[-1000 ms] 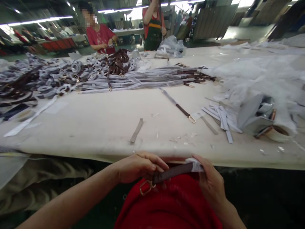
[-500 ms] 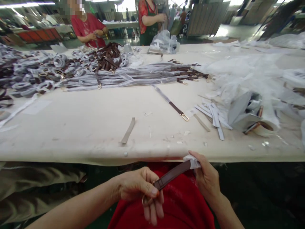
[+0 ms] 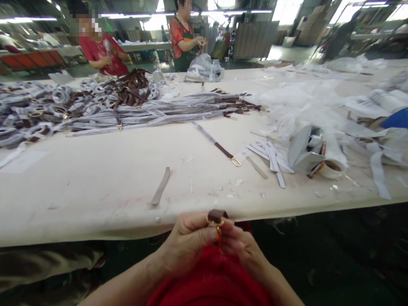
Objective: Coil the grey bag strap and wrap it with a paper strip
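Brown strap (image 3: 217, 213) with a gold clip (image 3: 215, 222) sits low in the middle, pinched between the left hand (image 3: 188, 240) and right hand (image 3: 244, 250), held close together. Past them lies the pale table (image 3: 95, 182). Far up, piles of straps (image 3: 95, 102).

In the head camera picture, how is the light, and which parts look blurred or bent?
Head view: ceiling tube lights and bright openings at the back glare white; the table is evenly lit, its near edge bowed by the wide lens; the left hand and right hand on the brown strap end look soft.
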{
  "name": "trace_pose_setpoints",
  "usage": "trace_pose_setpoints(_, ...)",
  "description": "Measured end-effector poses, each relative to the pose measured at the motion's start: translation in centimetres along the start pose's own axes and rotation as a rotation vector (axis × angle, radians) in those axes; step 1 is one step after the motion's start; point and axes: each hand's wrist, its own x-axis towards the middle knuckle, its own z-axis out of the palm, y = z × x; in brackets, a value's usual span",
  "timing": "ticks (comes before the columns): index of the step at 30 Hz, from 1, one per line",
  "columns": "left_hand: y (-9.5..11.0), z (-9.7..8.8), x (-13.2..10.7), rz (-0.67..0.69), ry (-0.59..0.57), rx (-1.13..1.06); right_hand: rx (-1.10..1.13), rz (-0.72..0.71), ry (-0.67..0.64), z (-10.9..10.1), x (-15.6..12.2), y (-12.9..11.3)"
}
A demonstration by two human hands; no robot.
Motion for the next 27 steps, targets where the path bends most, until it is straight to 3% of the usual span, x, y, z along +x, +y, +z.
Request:
trace_pose_setpoints(2, -0.5, 0.0, 1.4, 0.174, 0.105, 0.223, 0.302, 0.12, -0.094, 1.4, -0.6, -0.5)
trace_pose_setpoints(4, -1.0, -0.6, 2.6, 0.387, 0.077, 0.675, 0.598, 0.224, -0.12, 2.3, -1.1, -1.0)
trace_pose_setpoints(6, -1.4, -1.5, 3.3, 0.599, -0.151, 1.187, 0.82, 0.288, -0.142, 2.4, -1.4, -1.4)
trace_pose_setpoints(8, -1.5, -2.1, 3.4, 0.674, -0.44, 1.529, 0.949, 0.332, -0.188, 1.9, -1.6, -1.6)
trace_pose_setpoints(11, -1.1, -2.3, 2.6, 0.467, -0.674, 1.712, 1.016, 0.429, -0.271, 0.9, -1.7, -1.8)
trace_pose_setpoints(15, -0.4, -1.5, 0.8, 0.251, -0.805, 1.791, 0.987, 0.542, -0.342, 0.2, -1.7, -1.8)
trace_pose_setpoints(19, -0.4, -1.2, -0.2, 0.291, -0.837, 2.011, 0.91, 0.594, -0.374, 0.1, -1.2, -1.8)
trace_pose_setpoints(21, -0.8, -1.5, -0.3, 0.336, -0.849, 2.128, 0.743, 0.617, -0.405, -0.2, -1.3, -1.8)
trace_pose_setpoints(23, -1.4, -2.0, -0.4, 0.279, -0.846, 2.197, 0.41, 0.567, -0.383, -0.4, -1.8, -1.7)
trace_pose_setpoints(24, -1.7, -2.2, -0.5, 0.187, -0.824, 2.184, 0.212, 0.499, -0.337, -0.6, -2.1, -1.6)
trace_pose_setpoints(26, -2.1, -2.5, -0.8, -0.081, -0.684, 2.036, -0.118, 0.259, -0.142, -0.6, -2.2, -1.3)
trace_pose_setpoints(27, -2.1, -2.7, -0.9, -0.202, -0.526, 1.825, -0.181, 0.139, -0.068, -0.5, -1.7, -1.0)
